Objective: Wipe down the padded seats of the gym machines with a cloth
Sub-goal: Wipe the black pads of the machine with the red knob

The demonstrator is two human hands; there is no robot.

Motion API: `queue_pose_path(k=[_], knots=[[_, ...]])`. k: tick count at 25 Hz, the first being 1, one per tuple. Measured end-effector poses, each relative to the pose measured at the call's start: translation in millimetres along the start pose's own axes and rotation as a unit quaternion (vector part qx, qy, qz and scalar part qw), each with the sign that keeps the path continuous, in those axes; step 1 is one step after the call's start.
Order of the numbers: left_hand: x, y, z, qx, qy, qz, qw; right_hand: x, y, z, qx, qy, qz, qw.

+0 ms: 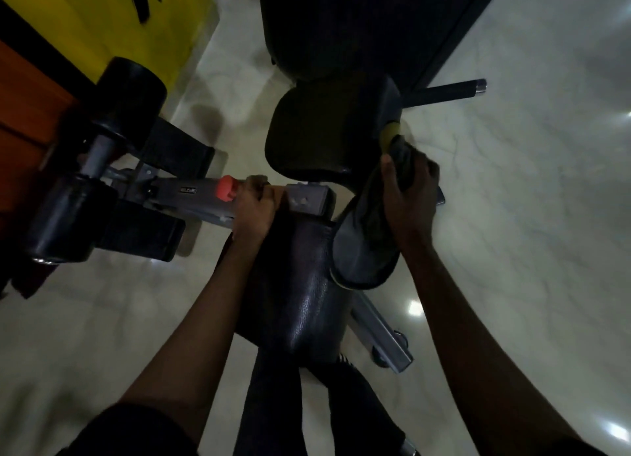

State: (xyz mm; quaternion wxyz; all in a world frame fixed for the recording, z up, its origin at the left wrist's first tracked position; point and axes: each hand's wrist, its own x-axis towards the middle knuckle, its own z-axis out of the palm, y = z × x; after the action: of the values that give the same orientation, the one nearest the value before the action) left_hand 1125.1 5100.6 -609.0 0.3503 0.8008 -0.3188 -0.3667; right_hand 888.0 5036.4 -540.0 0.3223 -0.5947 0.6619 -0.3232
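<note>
**Pale tiled floor, 1 dark machine, wiping under way**

Glossy pale floor tiles point(512, 216) fill the right and lower left of the frame, with a yellow panel point(136, 28) at upper left. In the head view, 1 machine sits at centre.

The left hand point(254, 206) is curled round a grey square metal frame bar point(191, 199), just beside an orange-red knob point(225, 188). The right hand point(409, 196), right of centre, clutches a dark grey bunched cloth point(401, 161) and presses it on the upper part of a narrow oval black pad point(362, 254).

That pad's long axis runs from low centre up toward the upper right. The wider black leather seat point(307, 305) beside it runs lengthwise from bottom centre straight up the frame.

By this, the job looks midway on 1 pad. Dim light hides which surfaces are already clean. The seat, the black rounded pad point(307, 138) above it and the 2 black foam rollers point(129, 90) at left may remain, as may any other machines.
</note>
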Motion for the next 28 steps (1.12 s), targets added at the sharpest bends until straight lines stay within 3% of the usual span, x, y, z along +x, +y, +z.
queue_pose_path(k=[2, 6, 11, 13, 16, 21, 24, 28], knots=[[23, 13, 8, 0.000, -0.028, -0.021, 0.999, 19, -9, 10, -0.049, 0.001, -0.025, 0.998], [40, 11, 21, -0.017, -0.030, -0.009, 0.999, 15, -6, 25, -0.106, -0.085, -0.063, 0.989], [36, 9, 21, -0.052, -0.015, -0.021, 0.998, 28, -15, 45, -0.184, -0.099, -0.228, 0.951], [39, 5, 21, -0.050, -0.014, -0.031, 0.998, 53, -26, 54, -0.183, -0.102, -0.248, 0.946], [38, 7, 22, -0.053, -0.009, -0.024, 0.998, 78, -24, 51, -0.128, -0.102, -0.220, 0.962], [32, 20, 23, -0.045, -0.012, -0.038, 0.998, 68, 6, 46, 0.028, -0.033, -0.104, 0.994], [29, 19, 23, -0.022, -0.017, -0.027, 0.999, 61, 34, 50, 0.114, -0.030, -0.052, 0.992], [44, 39, 25, -0.016, 0.001, -0.096, 0.995, 98, 51, 48, 0.128, -0.042, -0.049, 0.990]])
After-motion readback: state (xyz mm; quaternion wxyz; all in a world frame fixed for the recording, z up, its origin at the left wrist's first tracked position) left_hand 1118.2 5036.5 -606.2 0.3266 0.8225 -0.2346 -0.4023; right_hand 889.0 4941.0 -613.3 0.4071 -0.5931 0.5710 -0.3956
